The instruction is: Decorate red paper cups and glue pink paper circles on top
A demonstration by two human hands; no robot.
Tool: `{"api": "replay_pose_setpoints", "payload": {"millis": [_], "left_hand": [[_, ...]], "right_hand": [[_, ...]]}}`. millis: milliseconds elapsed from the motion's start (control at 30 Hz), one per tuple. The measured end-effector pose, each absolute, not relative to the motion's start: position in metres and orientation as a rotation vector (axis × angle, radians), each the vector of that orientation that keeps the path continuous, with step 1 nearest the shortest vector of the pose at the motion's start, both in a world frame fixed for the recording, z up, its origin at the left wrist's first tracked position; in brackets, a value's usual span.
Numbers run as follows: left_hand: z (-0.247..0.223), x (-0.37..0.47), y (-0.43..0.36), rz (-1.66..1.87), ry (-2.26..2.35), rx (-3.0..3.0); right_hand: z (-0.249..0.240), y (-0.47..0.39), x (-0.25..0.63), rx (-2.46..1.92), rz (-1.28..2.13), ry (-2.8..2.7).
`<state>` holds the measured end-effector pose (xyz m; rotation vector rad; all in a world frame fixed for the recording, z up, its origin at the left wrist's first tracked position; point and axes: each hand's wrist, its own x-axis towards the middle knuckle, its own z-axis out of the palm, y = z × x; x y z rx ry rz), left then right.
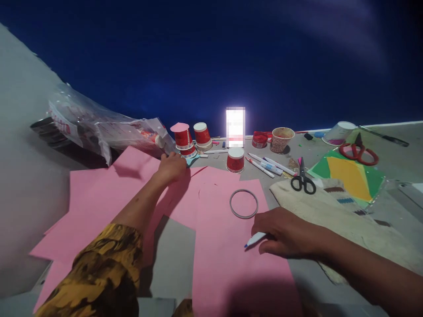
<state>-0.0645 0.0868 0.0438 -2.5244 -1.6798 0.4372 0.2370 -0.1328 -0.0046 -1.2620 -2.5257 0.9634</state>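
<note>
My right hand [277, 233] is closed around a white marker [255, 240], its blue tip pointing left just above a sheet of pink paper [224, 264]. A thin grey ring [243, 218] lies on that sheet, close to my right fingers. My left hand [172, 169] reaches over other pink sheets [95, 207], beside stacked red cups [183, 139] topped by a pink paper cone [179, 127]. A small light-blue piece [193, 160] shows next to its fingers. The fingertips are partly hidden, so whether they grip anything is unclear.
Upside-down red cups [235, 162] and several markers [271, 165] lie beyond the paper. Black scissors [303, 180] rest by a beige cloth [317, 211]. Red-handled scissors [358, 154] lie on green and yellow sheets [346, 174]. A plastic bag [112, 127] sits left; a bright phone-like screen [235, 125] stands behind.
</note>
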Motion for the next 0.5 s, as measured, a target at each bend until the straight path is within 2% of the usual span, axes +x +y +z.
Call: {"api": "replay_pose_setpoints", "payload": {"millis": [233,500], "left_hand": [[0.045,-0.063,0.067,0.271,-1.688,-2.456],[0.09,-0.087,0.0,0.376,-1.583,-2.655]], "right_hand": [[-0.006,-0.132,0.237,-1.251,0.982,-2.516],[-0.002,-0.131,0.235,-1.256,0.966,-2.533]]}}
